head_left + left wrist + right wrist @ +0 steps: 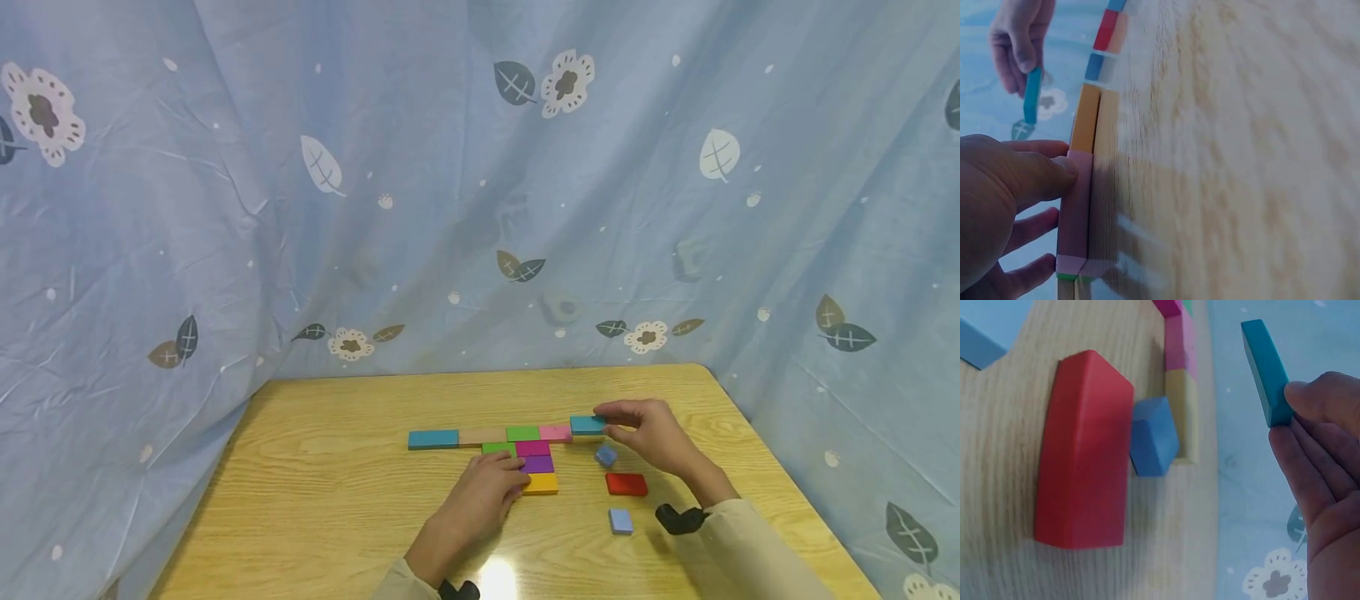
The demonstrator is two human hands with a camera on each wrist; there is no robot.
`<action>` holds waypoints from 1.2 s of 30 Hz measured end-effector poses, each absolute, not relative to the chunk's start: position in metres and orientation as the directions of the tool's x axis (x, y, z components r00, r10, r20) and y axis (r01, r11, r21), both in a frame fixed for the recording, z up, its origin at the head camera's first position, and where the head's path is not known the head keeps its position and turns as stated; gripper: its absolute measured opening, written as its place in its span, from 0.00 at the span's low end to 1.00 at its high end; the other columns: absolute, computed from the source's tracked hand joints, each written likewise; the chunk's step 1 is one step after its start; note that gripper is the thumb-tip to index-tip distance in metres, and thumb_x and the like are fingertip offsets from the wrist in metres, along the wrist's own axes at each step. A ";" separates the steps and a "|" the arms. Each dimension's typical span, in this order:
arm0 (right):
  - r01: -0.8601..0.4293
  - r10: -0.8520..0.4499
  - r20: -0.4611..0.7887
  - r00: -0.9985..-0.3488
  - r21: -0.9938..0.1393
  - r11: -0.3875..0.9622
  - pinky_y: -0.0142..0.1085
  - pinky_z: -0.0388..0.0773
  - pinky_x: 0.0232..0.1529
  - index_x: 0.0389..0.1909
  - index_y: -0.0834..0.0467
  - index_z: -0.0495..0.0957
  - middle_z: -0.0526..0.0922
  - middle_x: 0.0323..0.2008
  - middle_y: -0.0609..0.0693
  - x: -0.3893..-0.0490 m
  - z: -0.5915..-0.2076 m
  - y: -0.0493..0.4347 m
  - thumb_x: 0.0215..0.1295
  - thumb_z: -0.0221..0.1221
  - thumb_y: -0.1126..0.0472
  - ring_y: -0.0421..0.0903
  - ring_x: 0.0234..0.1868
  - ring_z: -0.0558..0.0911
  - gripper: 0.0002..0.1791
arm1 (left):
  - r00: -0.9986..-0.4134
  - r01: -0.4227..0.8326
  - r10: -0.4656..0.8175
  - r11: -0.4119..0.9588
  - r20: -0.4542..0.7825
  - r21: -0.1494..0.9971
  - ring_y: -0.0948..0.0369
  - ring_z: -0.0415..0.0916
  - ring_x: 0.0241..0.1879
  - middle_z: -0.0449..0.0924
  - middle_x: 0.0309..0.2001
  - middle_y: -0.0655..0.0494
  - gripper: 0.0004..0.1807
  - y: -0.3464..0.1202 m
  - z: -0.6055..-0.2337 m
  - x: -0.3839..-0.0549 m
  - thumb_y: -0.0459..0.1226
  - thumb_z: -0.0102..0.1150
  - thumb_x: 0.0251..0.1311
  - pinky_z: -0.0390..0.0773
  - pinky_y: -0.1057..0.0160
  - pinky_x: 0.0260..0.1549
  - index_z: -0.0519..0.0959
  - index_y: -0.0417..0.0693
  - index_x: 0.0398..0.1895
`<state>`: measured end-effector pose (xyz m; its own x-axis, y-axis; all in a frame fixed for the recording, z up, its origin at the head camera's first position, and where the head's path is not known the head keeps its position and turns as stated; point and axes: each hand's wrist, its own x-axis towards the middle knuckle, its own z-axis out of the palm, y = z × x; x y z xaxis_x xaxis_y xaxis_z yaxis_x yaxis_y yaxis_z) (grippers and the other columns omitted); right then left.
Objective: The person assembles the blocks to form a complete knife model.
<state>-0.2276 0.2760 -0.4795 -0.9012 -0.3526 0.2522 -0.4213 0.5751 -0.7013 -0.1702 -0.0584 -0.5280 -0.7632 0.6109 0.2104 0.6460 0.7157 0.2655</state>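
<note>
My right hand [604, 421] pinches one end of a teal block [587, 424] and holds it just above the right end of a row of flat coloured blocks, beside the pink block [555, 432]. In the right wrist view the teal block [1266, 372] is off the table, pinched between thumb and fingers [1310, 444]. My left hand [512, 471] rests on the table with straight fingers against the purple block [537, 464] and the lower green block [498, 448]. Seen from the left wrist, its thumb [1054, 178] touches that block's side [1075, 206].
The row also has a teal block [432, 438], a plain wood one [482, 435] and a green one [522, 433]; magenta [533, 447] and yellow [541, 483] lie below. A blue cube [605, 455], red block [626, 484] and light blue block [620, 521] lie loose. Leaf-print cloth [480, 208] surrounds the table [337, 500].
</note>
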 end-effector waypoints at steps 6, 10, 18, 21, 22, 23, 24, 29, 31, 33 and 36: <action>-0.451 -0.425 0.226 -0.877 -0.694 0.562 0.38 0.92 0.55 0.57 0.63 0.90 0.92 0.55 0.60 -0.227 -0.483 0.267 0.70 0.70 0.72 0.58 0.56 0.92 0.16 | -0.758 0.652 0.612 0.707 0.225 0.274 0.51 0.79 0.73 0.86 0.68 0.57 0.13 -0.059 -0.528 -0.171 0.38 0.64 0.78 0.80 0.45 0.71 0.91 0.58 0.58; -0.452 -0.462 0.197 -0.865 -0.707 0.544 0.44 0.92 0.56 0.57 0.66 0.88 0.92 0.55 0.61 -0.228 -0.489 0.262 0.71 0.69 0.72 0.59 0.56 0.92 0.16 | -0.763 0.646 0.607 0.710 0.221 0.280 0.51 0.79 0.73 0.86 0.68 0.57 0.13 -0.058 -0.528 -0.171 0.38 0.64 0.78 0.79 0.45 0.72 0.91 0.58 0.59; -0.471 -0.493 0.183 -0.851 -0.683 0.558 0.50 0.92 0.57 0.57 0.63 0.89 0.92 0.53 0.58 -0.233 -0.501 0.258 0.70 0.69 0.72 0.55 0.53 0.93 0.16 | -0.768 0.641 0.606 0.719 0.210 0.270 0.52 0.78 0.74 0.85 0.69 0.58 0.14 -0.058 -0.528 -0.171 0.38 0.64 0.78 0.79 0.45 0.72 0.91 0.59 0.59; -0.471 -0.493 0.176 -0.852 -0.667 0.577 0.50 0.92 0.57 0.57 0.62 0.89 0.92 0.53 0.58 -0.234 -0.505 0.257 0.69 0.69 0.72 0.56 0.53 0.93 0.16 | -0.767 0.642 0.606 0.716 0.212 0.273 0.51 0.79 0.73 0.85 0.69 0.57 0.13 -0.058 -0.527 -0.170 0.38 0.64 0.78 0.79 0.45 0.72 0.91 0.58 0.59; -0.472 -0.493 0.172 -0.853 -0.658 0.587 0.50 0.92 0.57 0.57 0.61 0.90 0.92 0.53 0.57 -0.235 -0.506 0.257 0.69 0.69 0.72 0.56 0.53 0.92 0.16 | -0.766 0.643 0.606 0.715 0.215 0.275 0.51 0.79 0.73 0.86 0.69 0.57 0.13 -0.058 -0.526 -0.170 0.38 0.65 0.78 0.80 0.45 0.72 0.91 0.58 0.59; -0.475 -0.495 0.171 -0.852 -0.648 0.595 0.49 0.92 0.56 0.57 0.61 0.90 0.93 0.53 0.57 -0.235 -0.507 0.257 0.69 0.70 0.71 0.55 0.53 0.93 0.16 | -0.764 0.645 0.607 0.712 0.219 0.277 0.51 0.79 0.73 0.86 0.68 0.57 0.13 -0.058 -0.527 -0.170 0.37 0.65 0.77 0.80 0.44 0.72 0.91 0.58 0.58; -0.478 -0.494 0.171 -0.852 -0.638 0.604 0.48 0.93 0.55 0.57 0.60 0.90 0.93 0.53 0.56 -0.236 -0.508 0.256 0.69 0.70 0.71 0.54 0.53 0.93 0.16 | -0.762 0.647 0.608 0.710 0.223 0.278 0.51 0.79 0.73 0.86 0.68 0.57 0.13 -0.058 -0.526 -0.170 0.37 0.65 0.77 0.80 0.44 0.71 0.91 0.58 0.58; -0.505 -0.499 0.189 -0.846 -0.583 0.636 0.41 0.93 0.52 0.56 0.55 0.91 0.94 0.51 0.51 -0.237 -0.515 0.255 0.69 0.71 0.70 0.49 0.51 0.93 0.17 | -0.753 0.658 0.610 0.702 0.246 0.273 0.51 0.80 0.72 0.87 0.67 0.56 0.13 -0.058 -0.527 -0.171 0.36 0.66 0.76 0.81 0.44 0.69 0.92 0.57 0.57; -0.522 -0.506 0.202 -0.839 -0.565 0.639 0.41 0.93 0.52 0.55 0.55 0.91 0.94 0.51 0.50 -0.237 -0.515 0.255 0.68 0.71 0.71 0.48 0.51 0.92 0.17 | -0.758 0.653 0.608 0.706 0.239 0.275 0.51 0.80 0.72 0.86 0.68 0.57 0.13 -0.059 -0.527 -0.171 0.37 0.66 0.76 0.81 0.44 0.70 0.92 0.57 0.57; -0.542 -0.517 0.217 -0.828 -0.546 0.638 0.44 0.93 0.52 0.55 0.56 0.91 0.94 0.51 0.50 -0.237 -0.515 0.254 0.68 0.71 0.71 0.48 0.51 0.92 0.17 | -0.763 0.646 0.605 0.710 0.229 0.279 0.52 0.79 0.73 0.86 0.68 0.57 0.13 -0.059 -0.527 -0.172 0.37 0.66 0.77 0.81 0.44 0.71 0.92 0.58 0.58; -0.566 -0.532 0.232 -0.814 -0.518 0.641 0.48 0.93 0.53 0.55 0.57 0.91 0.94 0.51 0.50 -0.237 -0.515 0.253 0.67 0.72 0.71 0.49 0.52 0.92 0.17 | -0.769 0.639 0.602 0.716 0.215 0.280 0.52 0.79 0.73 0.86 0.68 0.58 0.13 -0.059 -0.527 -0.172 0.37 0.65 0.77 0.80 0.45 0.71 0.91 0.58 0.58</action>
